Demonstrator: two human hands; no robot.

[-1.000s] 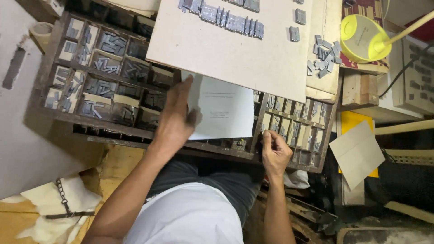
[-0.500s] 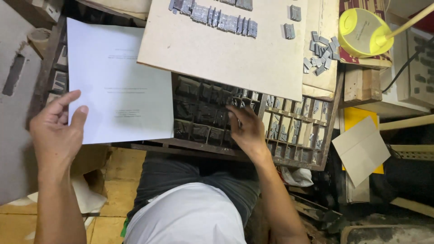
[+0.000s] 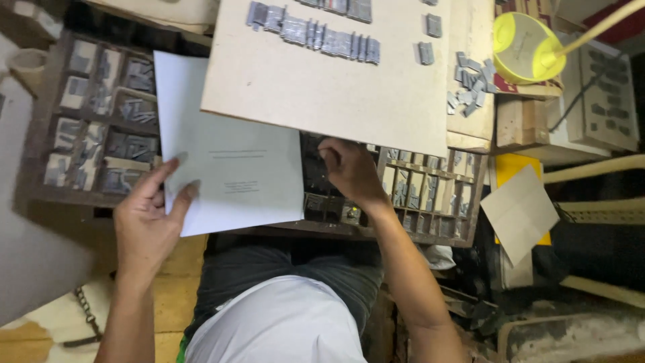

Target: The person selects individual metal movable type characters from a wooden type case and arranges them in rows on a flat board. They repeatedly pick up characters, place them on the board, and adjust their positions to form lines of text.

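Note:
My left hand (image 3: 149, 215) grips the lower left corner of a white printed sheet of paper (image 3: 228, 154), which lies over a dark wooden type case (image 3: 87, 195) with many small compartments of grey metal type. My right hand (image 3: 351, 168) reaches into a compartment in the middle of the case, just right of the sheet, fingers curled; whether it holds a piece of type is hidden. A beige board (image 3: 322, 74) lies above, overlapping the sheet's top edge, and carries a row of metal type pieces (image 3: 316, 30).
Loose type pieces (image 3: 467, 84) sit at the board's right edge. A yellow round lamp head (image 3: 527, 47) is at upper right above wooden boxes (image 3: 521, 124). A folded card (image 3: 519, 212) lies over a yellow sheet at right. A tape roll (image 3: 25, 64) is at far left.
My left hand carried the sheet from the case's middle out to the left, then partway back to the right. My right hand shifted from the case's lower right compartments to the middle ones.

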